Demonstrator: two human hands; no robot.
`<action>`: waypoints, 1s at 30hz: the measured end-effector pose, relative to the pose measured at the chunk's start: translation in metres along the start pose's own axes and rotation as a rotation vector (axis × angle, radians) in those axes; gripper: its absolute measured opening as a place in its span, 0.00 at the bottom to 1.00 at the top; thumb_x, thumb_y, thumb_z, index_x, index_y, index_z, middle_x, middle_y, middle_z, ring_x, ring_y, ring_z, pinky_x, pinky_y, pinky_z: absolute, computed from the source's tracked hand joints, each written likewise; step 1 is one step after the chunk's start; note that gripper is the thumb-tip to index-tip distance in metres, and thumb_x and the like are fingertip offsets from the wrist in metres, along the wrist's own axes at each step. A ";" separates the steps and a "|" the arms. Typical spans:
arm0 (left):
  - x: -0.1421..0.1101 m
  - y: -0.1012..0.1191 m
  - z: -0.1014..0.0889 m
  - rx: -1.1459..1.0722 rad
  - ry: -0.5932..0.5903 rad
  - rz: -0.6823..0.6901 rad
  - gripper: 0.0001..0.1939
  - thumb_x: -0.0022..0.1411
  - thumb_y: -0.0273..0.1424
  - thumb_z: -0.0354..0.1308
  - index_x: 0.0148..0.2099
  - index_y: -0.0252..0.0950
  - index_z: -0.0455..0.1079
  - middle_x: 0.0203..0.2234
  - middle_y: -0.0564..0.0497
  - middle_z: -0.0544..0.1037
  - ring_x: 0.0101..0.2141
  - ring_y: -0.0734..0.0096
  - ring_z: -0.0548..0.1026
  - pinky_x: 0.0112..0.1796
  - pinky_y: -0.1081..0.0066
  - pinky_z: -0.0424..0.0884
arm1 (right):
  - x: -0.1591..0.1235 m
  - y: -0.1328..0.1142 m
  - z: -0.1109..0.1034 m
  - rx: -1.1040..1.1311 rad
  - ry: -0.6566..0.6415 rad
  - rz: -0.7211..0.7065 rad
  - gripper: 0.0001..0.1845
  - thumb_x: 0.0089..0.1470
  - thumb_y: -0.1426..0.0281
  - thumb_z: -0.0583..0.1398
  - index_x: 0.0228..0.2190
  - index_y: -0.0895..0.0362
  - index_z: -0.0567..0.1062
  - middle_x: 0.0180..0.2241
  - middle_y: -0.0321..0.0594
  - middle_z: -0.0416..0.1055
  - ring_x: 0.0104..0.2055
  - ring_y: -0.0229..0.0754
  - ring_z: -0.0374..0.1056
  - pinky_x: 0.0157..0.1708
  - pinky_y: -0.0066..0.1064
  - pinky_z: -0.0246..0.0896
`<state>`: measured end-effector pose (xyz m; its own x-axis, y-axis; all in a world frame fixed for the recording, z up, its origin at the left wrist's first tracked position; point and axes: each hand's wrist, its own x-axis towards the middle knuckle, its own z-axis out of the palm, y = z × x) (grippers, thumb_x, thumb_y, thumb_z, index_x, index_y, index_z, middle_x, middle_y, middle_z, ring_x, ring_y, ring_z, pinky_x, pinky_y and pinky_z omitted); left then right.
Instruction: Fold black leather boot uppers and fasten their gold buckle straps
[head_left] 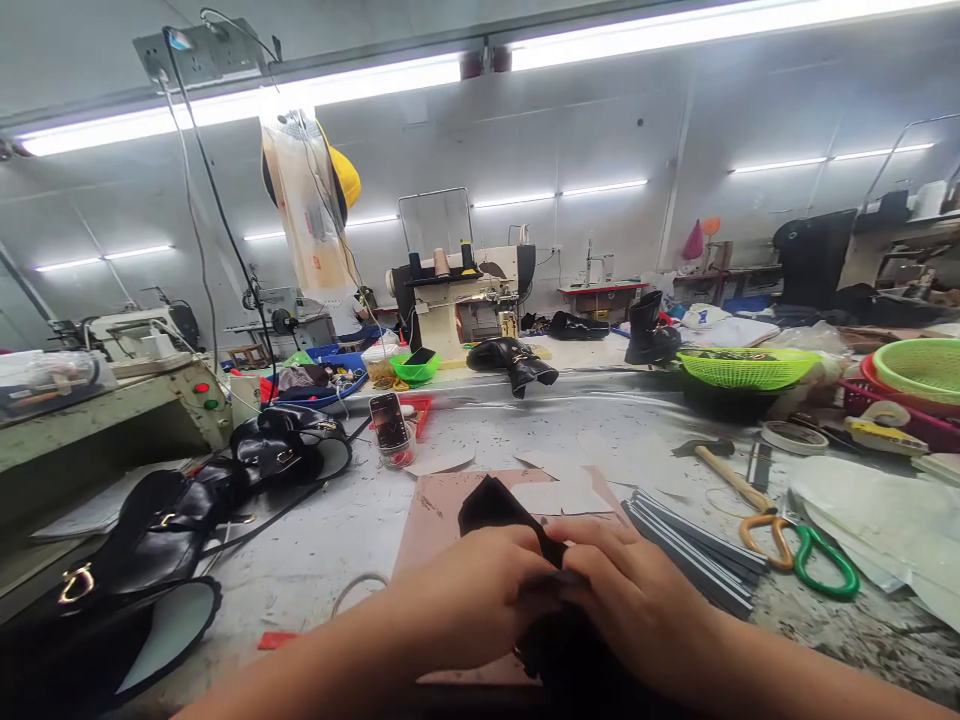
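Observation:
Both my hands are closed on a soft black piece (491, 503) that looks like a boot upper. My left hand (465, 590) grips its edge from the left, fingers curled in. From the right, my right hand (637, 595) pinches the same edge, its fingertips close to the left hand's. One end of the piece sticks up beyond the knuckles, and a dark mass hangs below toward my lap. Under it lies a pinkish-brown board (427, 520). Grey strips with white lines (694, 550) fan out beside my right hand.
Black boots with gold buckles (187, 510) lie at left. A phone (388, 420) leans on a jar. At right are a hammer (731, 478), scissors with orange and green handles (825, 565), tape (795, 437) and a green basket (750, 368). A sewing machine (457, 290) stands behind.

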<state>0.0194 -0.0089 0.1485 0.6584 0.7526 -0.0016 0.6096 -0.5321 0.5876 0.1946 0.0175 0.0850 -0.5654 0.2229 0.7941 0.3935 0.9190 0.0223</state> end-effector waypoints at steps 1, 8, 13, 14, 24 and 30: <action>-0.002 -0.001 0.004 -0.029 -0.004 -0.012 0.11 0.61 0.26 0.48 0.39 0.36 0.73 0.35 0.50 0.74 0.35 0.70 0.71 0.36 0.77 0.62 | 0.000 0.002 -0.002 0.036 -0.025 -0.020 0.12 0.61 0.74 0.45 0.30 0.56 0.65 0.28 0.42 0.72 0.28 0.40 0.68 0.28 0.31 0.62; -0.019 -0.005 0.023 -0.059 0.074 -0.126 0.14 0.63 0.32 0.46 0.37 0.37 0.73 0.24 0.55 0.73 0.24 0.74 0.66 0.26 0.77 0.57 | 0.012 0.005 -0.023 0.209 -0.295 0.105 0.06 0.53 0.68 0.59 0.26 0.55 0.67 0.23 0.33 0.71 0.26 0.38 0.64 0.29 0.29 0.56; -0.030 -0.007 0.008 -0.192 -0.108 -0.051 0.12 0.56 0.27 0.51 0.40 0.40 0.72 0.24 0.57 0.70 0.24 0.75 0.64 0.24 0.79 0.57 | 0.015 -0.003 -0.027 0.185 -0.287 -0.055 0.12 0.56 0.75 0.50 0.23 0.55 0.64 0.25 0.34 0.71 0.28 0.37 0.64 0.42 0.35 0.52; -0.032 -0.010 0.006 -0.199 -0.170 -0.017 0.12 0.53 0.25 0.53 0.39 0.39 0.72 0.22 0.57 0.68 0.22 0.76 0.62 0.23 0.79 0.56 | 0.015 -0.004 -0.028 0.210 -0.316 -0.068 0.12 0.55 0.77 0.48 0.23 0.55 0.65 0.23 0.33 0.70 0.26 0.36 0.64 0.44 0.35 0.51; -0.048 -0.030 0.032 -0.592 -0.096 -0.161 0.09 0.50 0.23 0.49 0.21 0.35 0.53 0.17 0.58 0.55 0.20 0.80 0.53 0.22 0.77 0.52 | 0.024 0.005 -0.026 0.275 -0.479 -0.027 0.17 0.60 0.71 0.48 0.22 0.54 0.67 0.18 0.32 0.68 0.23 0.35 0.63 0.48 0.36 0.51; -0.054 -0.068 0.077 -1.224 0.420 -0.451 0.14 0.46 0.39 0.63 0.26 0.32 0.69 0.17 0.54 0.67 0.22 0.74 0.65 0.26 0.74 0.61 | 0.018 0.061 -0.045 0.455 -0.375 0.719 0.21 0.51 0.49 0.52 0.28 0.53 0.73 0.28 0.39 0.73 0.32 0.44 0.68 0.33 0.34 0.63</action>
<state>-0.0240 -0.0430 0.0463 0.1929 0.9440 -0.2675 -0.1871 0.3030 0.9344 0.2411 0.0629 0.1274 -0.5243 0.8059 0.2750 0.4626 0.5407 -0.7026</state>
